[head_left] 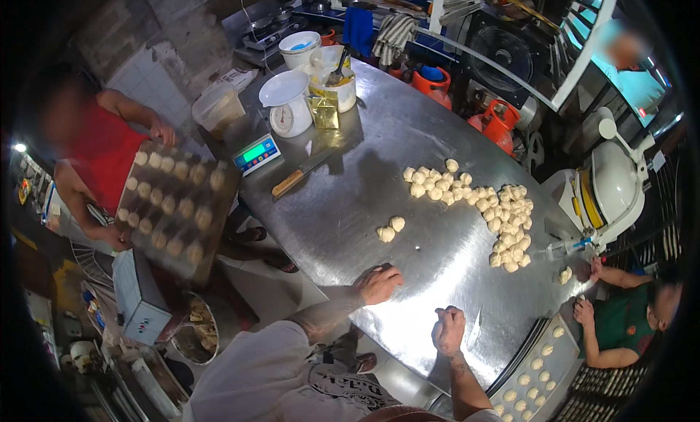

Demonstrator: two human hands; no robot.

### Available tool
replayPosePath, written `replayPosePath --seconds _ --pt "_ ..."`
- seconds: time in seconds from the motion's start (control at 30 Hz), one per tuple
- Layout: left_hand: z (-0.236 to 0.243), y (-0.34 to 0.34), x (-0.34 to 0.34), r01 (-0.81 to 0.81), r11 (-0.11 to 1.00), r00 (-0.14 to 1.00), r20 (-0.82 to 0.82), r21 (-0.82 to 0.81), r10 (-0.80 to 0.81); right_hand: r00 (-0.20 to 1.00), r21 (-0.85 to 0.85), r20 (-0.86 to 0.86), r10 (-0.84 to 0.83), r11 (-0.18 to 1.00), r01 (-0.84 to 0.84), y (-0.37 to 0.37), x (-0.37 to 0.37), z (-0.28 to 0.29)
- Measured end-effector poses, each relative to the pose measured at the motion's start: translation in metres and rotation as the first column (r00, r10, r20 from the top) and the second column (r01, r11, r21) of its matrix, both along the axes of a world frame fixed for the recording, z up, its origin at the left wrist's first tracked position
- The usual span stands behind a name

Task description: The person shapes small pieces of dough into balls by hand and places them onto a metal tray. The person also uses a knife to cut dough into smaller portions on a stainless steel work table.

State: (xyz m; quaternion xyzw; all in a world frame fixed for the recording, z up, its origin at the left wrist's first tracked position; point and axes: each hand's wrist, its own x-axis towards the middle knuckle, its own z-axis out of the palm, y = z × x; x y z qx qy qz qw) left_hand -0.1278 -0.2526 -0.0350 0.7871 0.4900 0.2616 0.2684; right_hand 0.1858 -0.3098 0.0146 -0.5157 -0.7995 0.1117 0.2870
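My left hand [380,285] rests on the steel table [328,225] near its front edge, fingers curled down toward the surface. Closed like a loose fist, my right hand [449,331] lies to its right on the shiny top. Whatever either hand holds is hidden beneath the fingers. Beyond my left hand sits a small group of dough balls [386,234]. A larger pile of pale dough balls [510,218] spreads across the right side of the table.
At left a person in red holds a tray of dough pieces [175,203]. A knife [300,175], digital scale [257,154] and white dial scale [286,105] occupy the far left. At right, a person in green works beside a dough tray [536,371] and a mixer [609,188].
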Motion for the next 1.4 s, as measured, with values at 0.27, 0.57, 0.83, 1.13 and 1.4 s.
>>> replayPosePath --seconds 0.27,0.57,0.83,1.13,1.4 --pt "0.010 0.002 0.012 -0.125 0.965 0.990 -0.040 0.229 0.137 0.992 0.055 0.077 -0.099 0.994 0.095 0.001 -0.006 -0.018" --pt "0.001 0.008 0.006 -0.114 0.969 0.990 0.107 0.218 0.092 0.942 -0.643 0.075 -0.328 0.706 0.297 0.019 -0.019 -0.004" --pt "-0.002 0.009 0.003 -0.072 0.989 0.991 0.120 0.129 0.056 0.942 -0.220 0.321 -0.098 0.960 0.175 -0.016 0.013 -0.058" --pt "0.010 0.007 0.004 -0.068 0.996 0.995 0.083 0.054 0.063 0.969 -0.214 0.233 -0.087 0.967 0.138 -0.021 0.024 -0.071" --pt "0.010 0.007 0.005 -0.054 0.998 0.996 0.078 0.037 0.051 0.956 -0.189 0.271 -0.114 0.967 0.169 -0.022 0.018 -0.063"
